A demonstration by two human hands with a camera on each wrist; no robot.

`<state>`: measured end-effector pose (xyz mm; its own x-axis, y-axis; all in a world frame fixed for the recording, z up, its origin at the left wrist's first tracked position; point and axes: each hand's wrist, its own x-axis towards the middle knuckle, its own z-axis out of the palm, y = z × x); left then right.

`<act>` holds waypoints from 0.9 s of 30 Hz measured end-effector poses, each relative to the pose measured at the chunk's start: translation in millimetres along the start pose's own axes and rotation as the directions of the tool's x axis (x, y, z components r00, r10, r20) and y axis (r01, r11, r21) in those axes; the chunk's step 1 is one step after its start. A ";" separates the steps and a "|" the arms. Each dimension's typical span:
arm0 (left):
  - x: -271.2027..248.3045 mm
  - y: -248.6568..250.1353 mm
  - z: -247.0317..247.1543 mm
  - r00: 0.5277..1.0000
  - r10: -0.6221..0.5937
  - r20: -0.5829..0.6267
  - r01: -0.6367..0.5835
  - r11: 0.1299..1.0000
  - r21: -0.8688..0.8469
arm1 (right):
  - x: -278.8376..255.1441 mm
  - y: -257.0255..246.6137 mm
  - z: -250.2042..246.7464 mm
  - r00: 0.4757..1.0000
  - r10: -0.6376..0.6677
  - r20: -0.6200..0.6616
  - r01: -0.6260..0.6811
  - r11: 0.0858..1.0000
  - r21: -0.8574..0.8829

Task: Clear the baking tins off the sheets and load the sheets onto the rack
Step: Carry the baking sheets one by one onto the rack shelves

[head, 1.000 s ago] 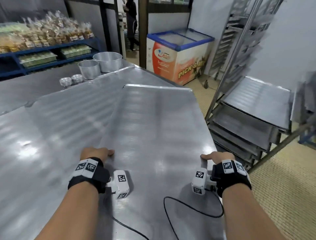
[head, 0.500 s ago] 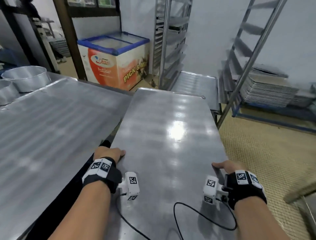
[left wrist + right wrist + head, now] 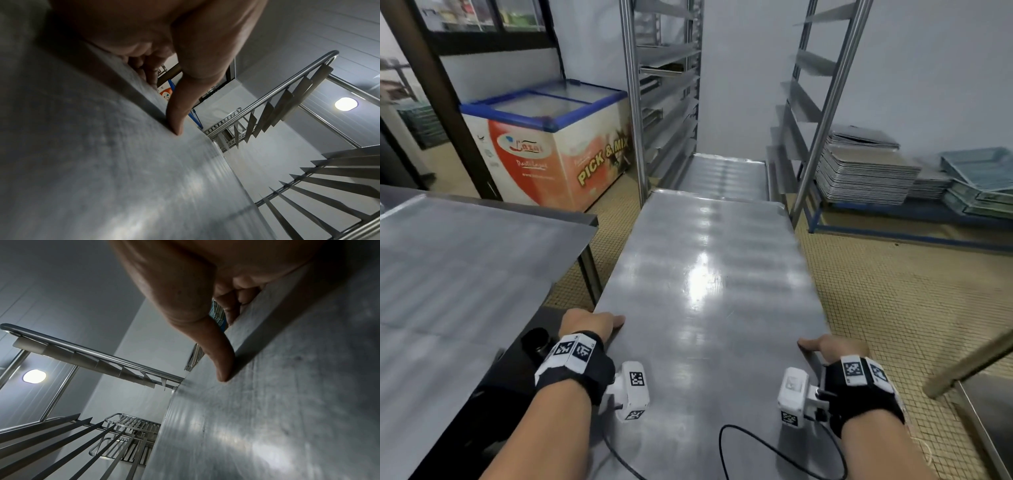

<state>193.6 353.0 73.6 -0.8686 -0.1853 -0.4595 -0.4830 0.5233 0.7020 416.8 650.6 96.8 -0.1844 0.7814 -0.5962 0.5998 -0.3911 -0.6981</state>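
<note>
I carry a long bare steel baking sheet (image 3: 709,291) level in front of me, clear of the table. My left hand (image 3: 592,323) grips its left edge near the close end, thumb on top, fingers curled under (image 3: 176,113). My right hand (image 3: 828,347) grips the right edge the same way (image 3: 224,363). The sheet's far end points into the open rack (image 3: 667,102), between its two uprights. A sheet (image 3: 722,174) lies on a low rack shelf just beyond the far end.
The steel work table (image 3: 465,260) stands at my left. A red chest freezer (image 3: 551,144) sits behind it. A stack of sheets (image 3: 866,174) and blue trays (image 3: 979,178) rest on a low frame at right. The floor is tiled.
I have turned right, away from the table, with the sheet in both hands. The sheet left the table and now lines up with the rack ahead. Both grips are unchanged.
</note>
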 end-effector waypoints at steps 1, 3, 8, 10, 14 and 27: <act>4.6 4.9 4.7 1.000 -0.001 -0.004 0.001 1.000 0.001 | 6.1 -4.1 2.5 1.000 -0.002 0.019 0.001 1.000 0.024; 13.2 11.9 11.5 1.000 0.000 -0.006 0.000 1.000 0.017 | 12.0 -9.6 7.2 0.999 -0.016 0.041 0.017 1.000 -0.014; 32.4 26.0 30.1 0.999 -0.039 0.009 0.039 0.999 0.017 | 26.8 -32.7 20.6 0.998 0.000 0.065 -0.002 0.999 0.034; 40.0 33.6 38.3 0.998 -0.062 0.014 0.062 0.998 0.019 | 34.4 -41.5 26.4 0.998 0.010 0.055 -0.012 0.999 0.043; 65.4 52.0 53.6 0.996 -0.081 0.029 0.081 0.997 0.002 | 54.5 -61.9 42.2 0.999 0.032 0.019 -0.033 0.997 0.069; 162.7 140.5 96.3 0.995 -0.090 0.040 0.091 0.996 -0.017 | 115.3 -137.8 114.5 0.998 0.052 -0.042 -0.047 0.992 0.116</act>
<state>-4.9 476.6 45.1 -0.8164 -0.1987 -0.5422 -0.5619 0.4897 0.6667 223.8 738.9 78.9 -0.1201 0.7795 -0.6147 0.5135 -0.4811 -0.7105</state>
